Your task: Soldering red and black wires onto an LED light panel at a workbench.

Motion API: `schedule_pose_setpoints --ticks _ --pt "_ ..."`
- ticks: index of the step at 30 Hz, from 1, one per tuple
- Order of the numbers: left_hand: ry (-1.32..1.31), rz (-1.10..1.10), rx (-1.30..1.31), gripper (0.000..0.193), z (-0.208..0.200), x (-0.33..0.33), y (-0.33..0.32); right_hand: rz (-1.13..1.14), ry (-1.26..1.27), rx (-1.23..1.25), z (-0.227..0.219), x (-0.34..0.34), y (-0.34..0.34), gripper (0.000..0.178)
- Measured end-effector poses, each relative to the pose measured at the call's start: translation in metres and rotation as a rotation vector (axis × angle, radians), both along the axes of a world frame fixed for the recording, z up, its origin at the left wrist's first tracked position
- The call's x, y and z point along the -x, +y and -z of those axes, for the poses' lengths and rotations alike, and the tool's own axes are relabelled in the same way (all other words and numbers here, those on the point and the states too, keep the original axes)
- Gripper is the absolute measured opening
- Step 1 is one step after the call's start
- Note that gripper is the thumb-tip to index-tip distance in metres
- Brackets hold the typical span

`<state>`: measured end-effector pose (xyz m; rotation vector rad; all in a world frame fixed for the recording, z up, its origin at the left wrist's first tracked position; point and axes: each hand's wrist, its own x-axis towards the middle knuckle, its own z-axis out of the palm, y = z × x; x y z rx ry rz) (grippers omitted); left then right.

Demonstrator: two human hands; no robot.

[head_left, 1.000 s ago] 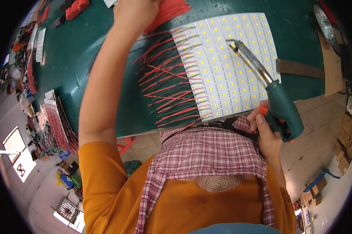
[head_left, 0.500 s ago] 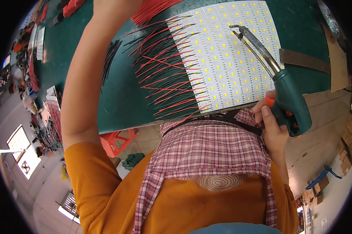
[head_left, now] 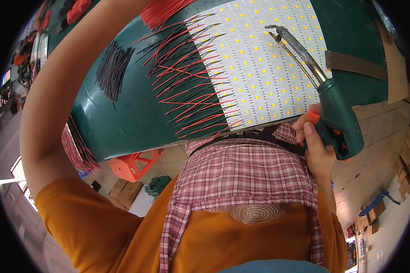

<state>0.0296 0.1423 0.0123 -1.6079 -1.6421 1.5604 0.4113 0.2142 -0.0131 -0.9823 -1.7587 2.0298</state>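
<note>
My right hand [head_left: 315, 144] is wrapped round the grip of a green soldering gun [head_left: 341, 116] with an orange trigger. Its darkened, bent tip hovers above or rests on a white LED board [head_left: 255, 73] dotted with yellow chips; I cannot tell which. Along the board's left edge lie several red and black wires [head_left: 187, 91], their ends on the board and their tails spread leftward. My left forearm [head_left: 73, 63] stretches up past the top edge, leaving that hand out of sight near a bundle of red wires [head_left: 166, 12]. Below the forearm lies a bundle of black wires [head_left: 115, 70].
The green tabletop [head_left: 118, 123] carries the board and wires. A brown strip [head_left: 355, 66] lies right of the board. More red wires [head_left: 77, 145] hang at the table's left end. Under the near edge stands a red stool [head_left: 130, 164], with a cardboard box [head_left: 125, 192] beside it.
My left arm has swung left, uncovering more of the black wire bundle, and its hand has gone beyond the top edge. The soldering gun and my right hand have hardly moved.
</note>
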Motion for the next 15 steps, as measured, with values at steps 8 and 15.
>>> schedule_pose_setpoints --ticks 8,15 --pt "-0.209 -0.180 -0.410 0.007 -0.031 -0.009 0.006 0.036 -0.009 0.029 -0.004 -0.019 0.014 0.030" --pt "-0.796 0.062 -0.879 0.007 -0.036 -0.127 -0.066 -0.070 -0.030 0.034 0.003 -0.036 0.009 0.031"
